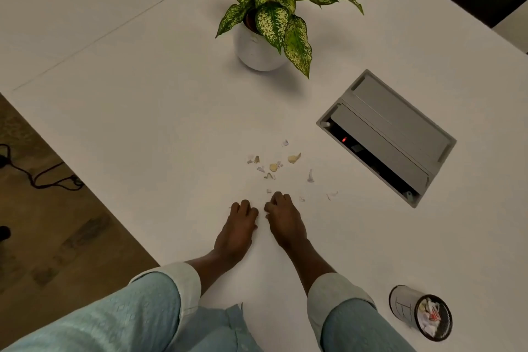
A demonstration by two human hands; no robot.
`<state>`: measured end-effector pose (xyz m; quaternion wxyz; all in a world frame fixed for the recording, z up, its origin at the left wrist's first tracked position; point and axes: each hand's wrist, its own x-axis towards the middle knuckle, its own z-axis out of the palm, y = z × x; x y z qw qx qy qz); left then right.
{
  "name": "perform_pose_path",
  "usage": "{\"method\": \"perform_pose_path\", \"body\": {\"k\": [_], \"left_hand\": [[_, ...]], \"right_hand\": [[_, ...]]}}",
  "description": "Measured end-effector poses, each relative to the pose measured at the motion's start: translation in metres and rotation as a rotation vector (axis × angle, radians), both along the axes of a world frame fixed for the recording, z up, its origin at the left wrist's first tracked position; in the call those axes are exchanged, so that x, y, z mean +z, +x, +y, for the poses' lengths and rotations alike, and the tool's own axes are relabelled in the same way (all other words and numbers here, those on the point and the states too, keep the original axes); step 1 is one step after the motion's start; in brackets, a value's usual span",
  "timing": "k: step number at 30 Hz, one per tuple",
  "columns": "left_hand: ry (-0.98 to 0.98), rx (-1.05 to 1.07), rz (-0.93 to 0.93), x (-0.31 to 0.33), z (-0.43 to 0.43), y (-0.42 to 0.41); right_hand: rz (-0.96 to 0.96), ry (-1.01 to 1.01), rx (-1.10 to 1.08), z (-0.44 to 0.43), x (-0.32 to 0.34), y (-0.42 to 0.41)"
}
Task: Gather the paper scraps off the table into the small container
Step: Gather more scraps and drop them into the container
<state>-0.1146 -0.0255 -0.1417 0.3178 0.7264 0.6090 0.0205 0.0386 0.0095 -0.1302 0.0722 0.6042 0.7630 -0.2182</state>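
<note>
A white table [114, 94] fills the view; its left edge runs diagonally above a brown floor [43, 237]. Paper scraps [273, 167] lie scattered mid-table, just beyond the left hand [237, 230] and right hand [284, 223]. Both hands' fingers curl down onto the surface, and I cannot tell whether either pinches anything. The small container [405, 307] stands at the near right, well apart from the scraps. A potted plant [258, 48] sits far, and an open grey cable box [400, 117] sits right.

A white table [143, 123] carries a white pot [257, 51] of green leaves [271, 20] speckled cream and yellow-green. The paper scraps [273, 167] are white and pale yellow. A red light [344, 139] glows in a grey cable box [400, 111]. The sleeves [143, 308] are light blue with a faint dotted texture and white cuffs [183, 274]. The small container [403, 306] is whitish with a black rim. The floor [57, 237] is brown.
</note>
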Motion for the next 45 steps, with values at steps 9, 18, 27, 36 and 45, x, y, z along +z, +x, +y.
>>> {"method": "perform_pose_path", "body": {"k": [9, 18, 27, 36, 45], "left_hand": [[-0.015, -0.058, -0.038, -0.002, 0.018, -0.001], [-0.009, 0.032, -0.174, 0.005, 0.009, 0.004], [-0.037, -0.101, -0.37, 0.034, -0.035, 0.105], [-0.057, -0.273, -0.515, 0.076, -0.064, 0.239], [-0.003, -0.478, -0.479, 0.099, -0.082, 0.332]], "right_hand": [[0.118, 0.0, -0.268, -0.017, -0.004, 0.014], [0.451, 0.037, -1.086, -0.076, 0.017, 0.067], [0.624, 0.198, -1.473, -0.174, 0.042, 0.129], [0.511, 0.518, -1.667, -0.226, 0.081, 0.2], [0.388, 0.632, -1.706, -0.239, 0.09, 0.257]]}}
